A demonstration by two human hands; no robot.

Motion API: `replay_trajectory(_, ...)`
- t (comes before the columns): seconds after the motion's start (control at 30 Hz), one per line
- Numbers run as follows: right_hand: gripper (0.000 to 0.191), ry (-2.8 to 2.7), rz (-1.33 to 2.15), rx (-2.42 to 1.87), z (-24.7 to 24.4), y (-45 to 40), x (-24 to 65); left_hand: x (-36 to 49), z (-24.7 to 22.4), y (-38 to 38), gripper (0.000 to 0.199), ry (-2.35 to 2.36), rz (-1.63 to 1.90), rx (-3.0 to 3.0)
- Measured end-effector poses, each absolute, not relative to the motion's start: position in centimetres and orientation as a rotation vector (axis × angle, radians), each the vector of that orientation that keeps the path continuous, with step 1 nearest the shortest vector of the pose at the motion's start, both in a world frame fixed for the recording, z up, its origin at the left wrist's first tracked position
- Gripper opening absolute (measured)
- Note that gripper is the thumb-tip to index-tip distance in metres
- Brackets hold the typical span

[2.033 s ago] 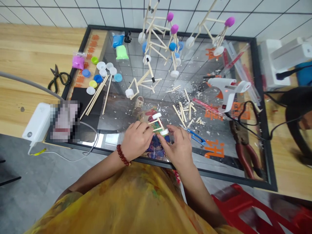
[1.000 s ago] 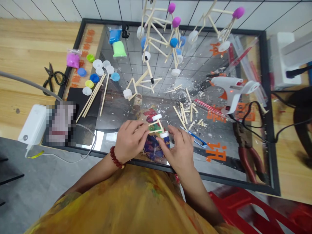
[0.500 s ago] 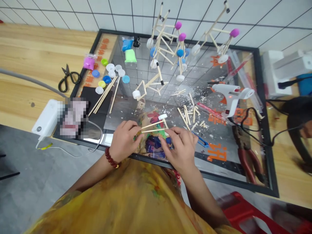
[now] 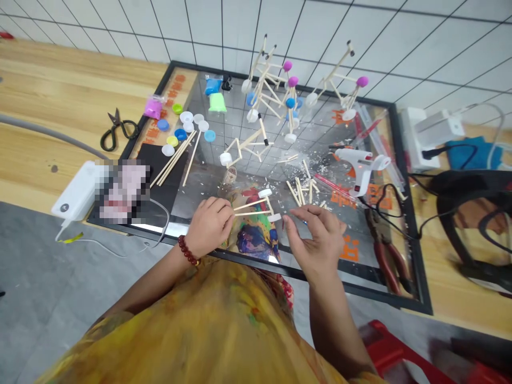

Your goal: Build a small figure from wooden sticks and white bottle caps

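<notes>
Drawing R hand [image 4: 318,245] back from white cap [image 4: 274,217] vs. a sec ago — hovering just beside w/ fingers parted; pinching stick frame [image 4: 254,213] w/ L hand [image 4: 210,225] — holding it over surface [image 4: 188,200], betw. both hands.

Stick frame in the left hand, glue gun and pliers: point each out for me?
Stick frame [image 4: 256,213]: head view, on the nearer long stick.
Glue gun [image 4: 362,172]: head view, on the white handle.
Pliers [image 4: 378,236]: head view, near the joint.

left fingers [image 4: 227,212] hold a white-capped stick frame [image 4: 256,213].
</notes>
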State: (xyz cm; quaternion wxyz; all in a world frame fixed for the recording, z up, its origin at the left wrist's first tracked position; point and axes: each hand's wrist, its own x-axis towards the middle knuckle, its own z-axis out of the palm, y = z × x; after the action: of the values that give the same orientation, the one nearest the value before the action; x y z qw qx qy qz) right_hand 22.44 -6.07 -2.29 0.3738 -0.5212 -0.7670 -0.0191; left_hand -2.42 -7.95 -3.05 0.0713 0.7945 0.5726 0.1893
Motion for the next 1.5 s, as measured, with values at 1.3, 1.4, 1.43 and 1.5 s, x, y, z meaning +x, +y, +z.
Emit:
replay_trajectory(1.3,0.021,-2.895,-0.098,-0.869,-1.8,-2.5,14.3,-2.9,-2.3,8.2,0.015,1.606,0.972,2.195)
replay_trajectory(1.4,0.022,-2.86,-0.118,-0.852,-2.2,-2.5,14.4,-3.1,-2.3,8.0,0.004,1.613,1.049,2.175)
replay_trajectory(1.43,0.021,-2.845,-0.126,-0.846,-2.3,-2.5,14.5,-3.2,-2.2,7.8,0.006,1.611,1.079,2.169)
replay_trajectory(1.5,0.021,-2.826,-0.13,-0.839,-2.4,-2.5,14.6,-3.6,-1.9,7.3,0.01,1.598,1.131,2.159)
